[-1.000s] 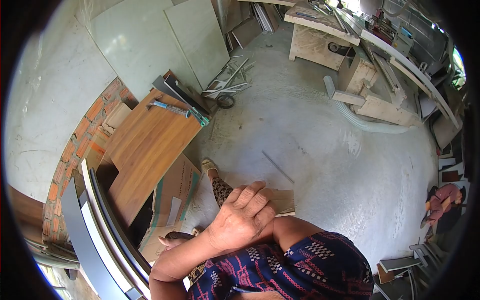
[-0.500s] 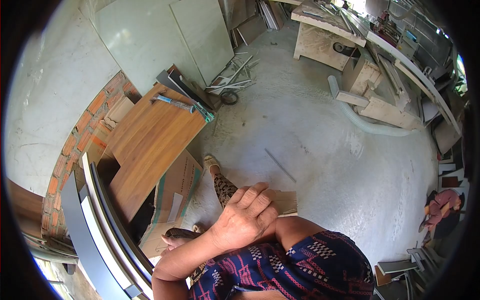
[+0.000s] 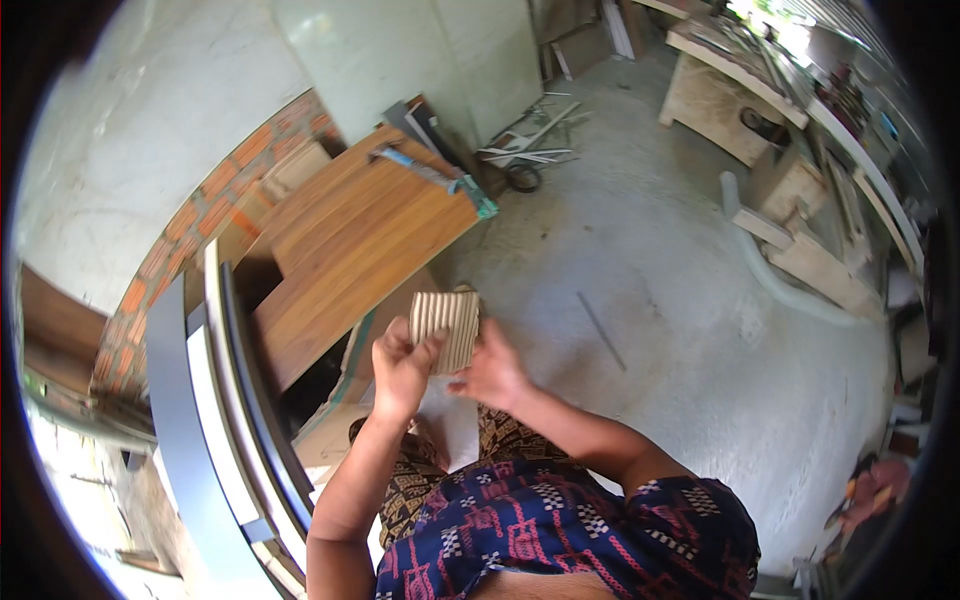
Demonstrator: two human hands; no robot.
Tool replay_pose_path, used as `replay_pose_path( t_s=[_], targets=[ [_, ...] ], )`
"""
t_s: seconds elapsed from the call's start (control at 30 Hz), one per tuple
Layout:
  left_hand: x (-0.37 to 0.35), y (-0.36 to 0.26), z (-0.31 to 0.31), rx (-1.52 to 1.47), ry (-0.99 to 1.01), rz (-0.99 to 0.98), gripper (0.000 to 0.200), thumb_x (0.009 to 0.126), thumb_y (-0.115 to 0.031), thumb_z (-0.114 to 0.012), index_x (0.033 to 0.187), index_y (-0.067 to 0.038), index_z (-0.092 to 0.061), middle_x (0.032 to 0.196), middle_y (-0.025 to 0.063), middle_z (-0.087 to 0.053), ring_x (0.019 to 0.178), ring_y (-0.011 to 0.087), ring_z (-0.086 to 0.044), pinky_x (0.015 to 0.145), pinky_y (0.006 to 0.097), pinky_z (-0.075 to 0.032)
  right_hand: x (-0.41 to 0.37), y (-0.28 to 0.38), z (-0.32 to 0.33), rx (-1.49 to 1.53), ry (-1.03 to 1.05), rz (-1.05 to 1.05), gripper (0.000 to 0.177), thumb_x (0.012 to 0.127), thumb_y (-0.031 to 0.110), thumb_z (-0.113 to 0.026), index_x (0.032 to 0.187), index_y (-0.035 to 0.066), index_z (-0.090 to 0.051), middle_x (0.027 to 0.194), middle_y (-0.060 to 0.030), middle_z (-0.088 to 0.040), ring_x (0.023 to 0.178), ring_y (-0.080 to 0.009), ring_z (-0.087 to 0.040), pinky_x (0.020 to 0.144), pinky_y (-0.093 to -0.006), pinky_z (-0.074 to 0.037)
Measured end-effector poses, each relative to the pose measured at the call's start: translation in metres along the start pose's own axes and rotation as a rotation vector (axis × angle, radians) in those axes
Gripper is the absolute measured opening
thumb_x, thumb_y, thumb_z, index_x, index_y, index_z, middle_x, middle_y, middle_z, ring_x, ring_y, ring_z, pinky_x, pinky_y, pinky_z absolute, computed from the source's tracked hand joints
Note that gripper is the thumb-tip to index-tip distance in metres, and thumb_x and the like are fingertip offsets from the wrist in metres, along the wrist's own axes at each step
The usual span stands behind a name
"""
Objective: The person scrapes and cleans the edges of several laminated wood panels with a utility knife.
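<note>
A small piece of corrugated cardboard [image 3: 446, 322], its ridges facing up, is in front of my body. My left hand [image 3: 402, 368] grips its left lower edge, thumb on top. At the right edge of the cardboard is my right hand [image 3: 495, 368], fingers apart and slightly blurred; whether it touches the piece is hard to see. Beyond them, a hammer with a blue handle [image 3: 412, 163] lies on a wood-grain board [image 3: 360, 235], near a green item [image 3: 486, 208] at the board's corner.
Long panels [image 3: 213, 385] lean at my left. A large carton [image 3: 340, 425] stands under the board. A thin strip [image 3: 600, 330] and a black ring of tape [image 3: 523, 178] lie on the floor. A workbench [image 3: 735, 100] and a hose [image 3: 775, 280] are at the right.
My hands have come apart and moved forward. The cardboard, mostly hidden behind my hand before, now shows its ridged face in my left hand. The view has shifted.
</note>
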State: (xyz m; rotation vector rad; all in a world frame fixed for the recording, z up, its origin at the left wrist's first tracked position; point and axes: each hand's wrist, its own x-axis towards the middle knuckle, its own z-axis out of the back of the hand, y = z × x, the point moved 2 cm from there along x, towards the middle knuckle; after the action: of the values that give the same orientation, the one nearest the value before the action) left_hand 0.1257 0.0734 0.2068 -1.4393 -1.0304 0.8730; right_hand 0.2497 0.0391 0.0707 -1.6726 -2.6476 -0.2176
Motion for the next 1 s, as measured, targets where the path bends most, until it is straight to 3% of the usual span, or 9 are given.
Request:
replay_pose_path(
  t_s=[0.03, 0.13, 0.37, 0.4, 0.5, 0.53, 0.63, 0.73, 1.0],
  targets=[
    [0.006, 0.016, 0.01, -0.028, -0.031, 0.043, 0.01, 0.084, -0.008, -0.062, 0.089, 0.001, -0.063, 0.082, 0.0028, -0.065, 0.069, 0.0096, -0.058, 0.065, 0.0254, -0.047, -0.008, 0.013, -0.016, -0.143, -0.196, 0.053, 0.063, 0.088, 0.064, -0.032, 0.121, 0.013, -0.049, 0.118, -0.0074, -0.054, 0.107, -0.0236, -0.051, 0.083, -0.0448, -0.045],
    [0.014, 0.039, 0.014, -0.084, -0.053, 0.163, 0.013, 0.085, -0.01, -0.061, 0.093, 0.0, -0.063, 0.079, 0.0023, -0.064, 0.067, 0.0081, -0.057, 0.06, 0.0238, -0.046, -0.016, 0.021, -0.069, -0.23, -0.275, 0.107, 0.053, 0.09, 0.055, -0.038, 0.118, 0.012, -0.051, 0.115, -0.0063, -0.057, 0.106, -0.0224, -0.053, 0.079, -0.043, -0.047],
    [0.013, 0.075, 0.004, 0.022, 0.171, 0.323, 0.02, 0.089, -0.02, -0.057, 0.095, -0.001, -0.063, 0.086, 0.0026, -0.064, 0.079, 0.0086, -0.057, 0.069, 0.0244, -0.046, -0.018, 0.025, -0.027, -0.514, -0.419, 0.06, 0.036, 0.087, 0.017, -0.057, 0.121, 0.008, -0.048, 0.1, -0.0073, -0.062, 0.082, -0.0212, -0.063, 0.063, -0.0364, -0.053],
    [0.016, 0.074, 0.008, 0.208, 0.203, 0.358, 0.032, 0.09, -0.03, -0.055, 0.103, -0.001, -0.061, 0.093, 0.0087, -0.064, 0.087, 0.0162, -0.059, 0.076, 0.0281, -0.046, -0.019, 0.028, -0.028, -0.526, -0.454, 0.09, 0.037, 0.085, 0.014, -0.057, 0.119, 0.004, -0.048, 0.1, -0.0092, -0.062, 0.082, -0.022, -0.064, 0.061, -0.0354, -0.053],
    [0.039, 0.058, 0.037, 0.929, 0.128, -0.116, 0.045, 0.089, -0.039, -0.054, 0.11, 0.001, -0.056, 0.104, 0.0191, -0.06, 0.104, 0.0293, -0.055, 0.086, 0.0372, -0.044, -0.02, 0.048, -0.027, -0.571, -0.603, 0.256, 0.037, 0.079, 0.013, -0.063, 0.112, 0.001, -0.051, 0.094, -0.0094, -0.063, 0.076, -0.0193, -0.065, 0.057, -0.0326, -0.054],
    [0.048, 0.059, 0.05, 1.152, 0.027, -0.067, 0.055, 0.084, -0.042, -0.058, 0.122, -0.003, -0.049, 0.123, 0.0209, -0.049, 0.12, 0.0359, -0.042, 0.094, 0.0448, -0.039, -0.023, 0.057, -0.024, -0.601, -0.634, 0.278, 0.037, 0.079, 0.013, -0.063, 0.111, -0.001, -0.051, 0.095, -0.0101, -0.063, 0.077, -0.0198, -0.065, 0.058, -0.0327, -0.054],
    [0.068, 0.058, 0.093, 1.61, -0.022, -0.06, 0.067, 0.078, -0.039, -0.064, 0.132, -0.007, -0.039, 0.134, 0.0162, -0.04, 0.127, 0.0347, -0.034, 0.097, 0.0489, -0.035, -0.036, 0.092, -0.013, -0.688, -0.716, 0.326, 0.037, 0.078, 0.012, -0.064, 0.109, -0.004, -0.052, 0.095, -0.0117, -0.063, 0.078, -0.0211, -0.065, 0.06, -0.033, -0.054],
    [0.077, 0.065, 0.119, 1.571, 0.043, 0.229, 0.078, 0.071, -0.034, -0.069, 0.136, -0.008, -0.033, 0.139, 0.0135, -0.035, 0.13, 0.0332, -0.029, 0.1, 0.0523, -0.03, -0.042, 0.117, -0.009, -0.741, -0.77, 0.363, 0.036, 0.077, 0.011, -0.064, 0.107, -0.005, -0.053, 0.094, -0.0122, -0.063, 0.079, -0.0212, -0.065, 0.062, -0.0329, -0.054],
    [0.086, 0.072, 0.126, 1.602, 0.058, 0.237, 0.09, 0.061, -0.033, -0.077, 0.135, -0.007, -0.033, 0.135, 0.0141, -0.037, 0.126, 0.0327, -0.036, 0.097, 0.0471, -0.039, 0.006, 0.154, -0.023, -1.045, -0.821, 0.483, 0.028, 0.078, 0.011, -0.064, 0.102, -0.001, -0.055, 0.087, -0.0083, -0.063, 0.071, -0.0178, -0.064, 0.054, -0.0291, -0.052]
  ],
)
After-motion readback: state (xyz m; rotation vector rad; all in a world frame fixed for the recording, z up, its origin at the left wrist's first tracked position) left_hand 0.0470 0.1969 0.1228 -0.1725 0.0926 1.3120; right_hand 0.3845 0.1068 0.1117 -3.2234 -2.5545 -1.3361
